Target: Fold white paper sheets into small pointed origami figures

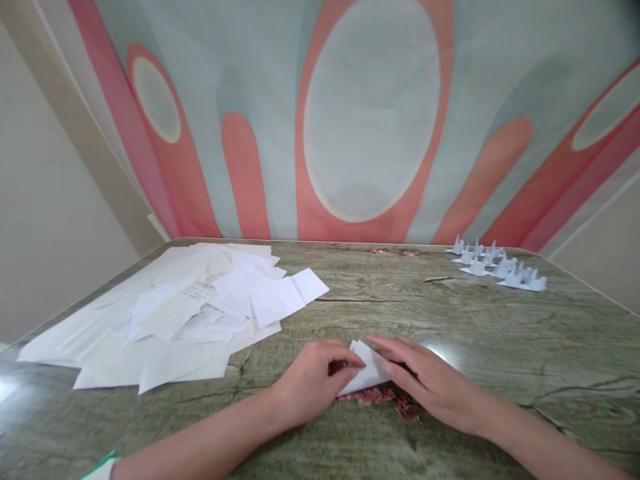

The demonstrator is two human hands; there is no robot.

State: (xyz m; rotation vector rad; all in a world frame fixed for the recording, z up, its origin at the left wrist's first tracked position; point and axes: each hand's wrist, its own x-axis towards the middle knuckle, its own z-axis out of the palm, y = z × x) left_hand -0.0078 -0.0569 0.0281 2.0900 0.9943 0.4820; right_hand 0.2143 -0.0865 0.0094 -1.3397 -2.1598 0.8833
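soft, even light leaves white glare on the tabletop (540, 333).

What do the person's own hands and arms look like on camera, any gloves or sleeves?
The left hand and right hand are ungloved, with no ring or watch visible. Both forearms are bare; a white, green-edged bit of what looks like a sleeve shows on the left only.

Folded white paper (371, 371) stands out against a tabletop (500, 327) of grey-brown wood grain, streaked darker and printed with pink-red blossoms (370, 397). Sheets (113, 363) are white, one marked with grey writing (199, 290); the paper figures (477, 268) are white too. A pale grey-green backdrop (280, 147) carries coral-red rounded bands (246, 177) and whitish ovals (373, 113), while a white cuff (103, 472) shows green edging (106, 459).
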